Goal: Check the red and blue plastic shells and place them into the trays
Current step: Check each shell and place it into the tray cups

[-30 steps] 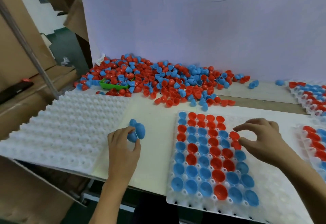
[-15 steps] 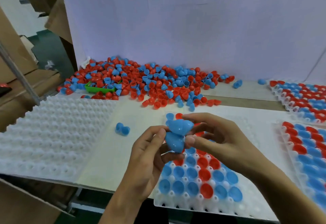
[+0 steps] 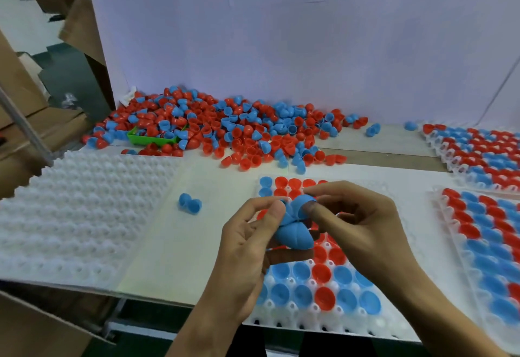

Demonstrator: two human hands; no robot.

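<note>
Both hands meet above the middle tray [image 3: 284, 316], which holds several red and blue shells in its cups. My left hand [image 3: 247, 247] grips a cluster of joined blue shells [image 3: 294, 226] from below and the left. My right hand [image 3: 357, 224] pinches the upper blue shell of that cluster between thumb and forefinger. A big heap of loose red and blue shells [image 3: 225, 129] lies at the back of the table. One pair of joined blue shells [image 3: 190, 202] lies alone on the table left of the hands.
A bare white dimpled tray [image 3: 84, 216] lies at the left. Two filled trays [image 3: 484, 233] [image 3: 478, 154] sit at the right. A small green bin [image 3: 152, 138] is buried in the heap. A white board stands behind; cardboard boxes stand at the left.
My left hand carried blue shells from the table's left to above the middle tray, leaving one blue pair behind. My right hand came over and now pinches the top shell.
</note>
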